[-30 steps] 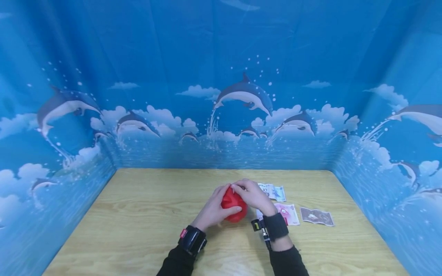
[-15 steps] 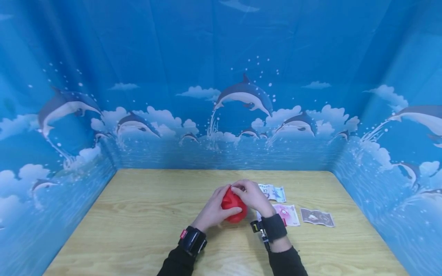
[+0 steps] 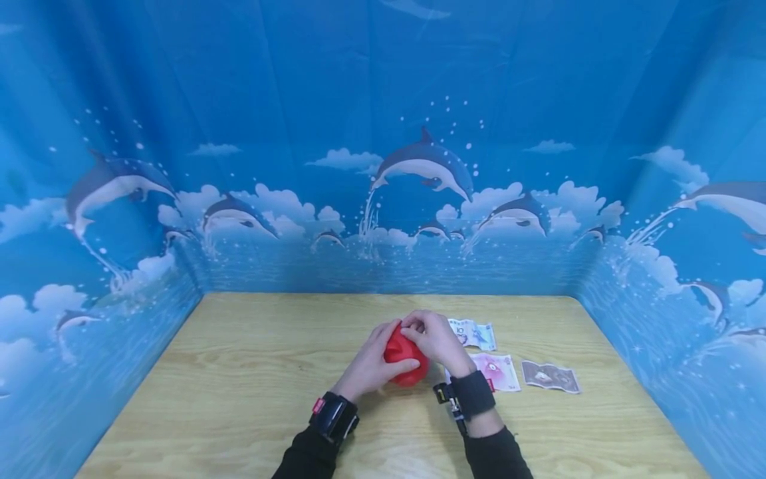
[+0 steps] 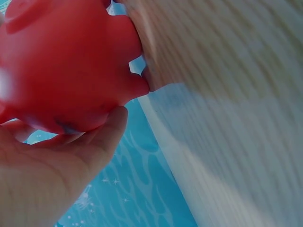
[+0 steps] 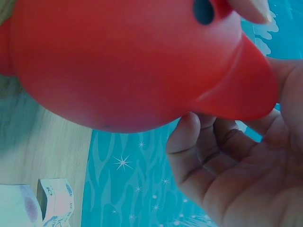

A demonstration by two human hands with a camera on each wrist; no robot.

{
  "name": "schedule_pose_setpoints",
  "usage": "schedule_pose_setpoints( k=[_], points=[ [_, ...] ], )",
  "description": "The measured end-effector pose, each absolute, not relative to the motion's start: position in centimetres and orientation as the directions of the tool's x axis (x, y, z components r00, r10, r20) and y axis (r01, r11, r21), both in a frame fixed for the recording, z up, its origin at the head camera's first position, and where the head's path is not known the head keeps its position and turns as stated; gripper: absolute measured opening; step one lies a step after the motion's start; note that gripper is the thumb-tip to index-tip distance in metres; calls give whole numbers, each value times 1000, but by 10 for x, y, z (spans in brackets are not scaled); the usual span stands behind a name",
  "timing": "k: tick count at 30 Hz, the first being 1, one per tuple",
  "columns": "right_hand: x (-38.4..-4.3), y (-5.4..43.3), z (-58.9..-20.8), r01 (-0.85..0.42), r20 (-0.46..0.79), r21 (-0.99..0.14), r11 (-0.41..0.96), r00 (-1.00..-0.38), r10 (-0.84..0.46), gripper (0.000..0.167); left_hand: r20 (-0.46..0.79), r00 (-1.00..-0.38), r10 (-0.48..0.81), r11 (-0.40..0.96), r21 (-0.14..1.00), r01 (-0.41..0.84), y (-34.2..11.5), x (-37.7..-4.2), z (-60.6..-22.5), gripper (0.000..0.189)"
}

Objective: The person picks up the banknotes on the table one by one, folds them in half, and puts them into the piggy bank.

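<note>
A red piggy bank with stubby legs stands on the table in front of me. My left hand grips its left side, thumb across the near face and fingers behind it. In the left wrist view the legs of the bank meet the wood. At the top, my right hand holds it with thumb and fingers curled near an ear. The right wrist view shows the ear between the curled fingers and palm, and a dark eye. Whether the right fingertips pinch anything else is hidden.
To the right lie several banknotes: a bluish one at the back, a pink one partly behind the right wrist, and a brown one farther right. A blue dolphin-print curtain borders the wooden table.
My right wrist has shifted very slightly left, uncovering a bit more of the pink banknote. The left hand and the piggy bank stay in place.
</note>
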State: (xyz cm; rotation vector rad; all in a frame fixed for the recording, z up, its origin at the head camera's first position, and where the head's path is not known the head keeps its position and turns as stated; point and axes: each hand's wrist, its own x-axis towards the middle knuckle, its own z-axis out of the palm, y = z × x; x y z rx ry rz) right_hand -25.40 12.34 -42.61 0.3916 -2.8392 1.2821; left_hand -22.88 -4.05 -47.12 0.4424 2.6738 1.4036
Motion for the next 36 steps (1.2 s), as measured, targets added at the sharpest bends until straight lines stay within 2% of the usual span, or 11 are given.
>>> schedule_pose_setpoints(
  k=[12, 27, 36],
  points=[
    [-253, 123, -426, -207, 90, -743, 637, -973, -211, 5, 50, -956, 288, 522, 829, 201, -40, -228, -473, 91],
    [-251, 127, -422, -246, 98, -716, 653, -962, -255, 3, 42, -955, 294, 523, 829, 197, -41, -229, -472, 92],
    [-251, 144, -420, -279, 125, -761, 585, -949, -289, 15, 55, -954, 294, 521, 828, 208, -42, -228, -471, 95]
  ],
)
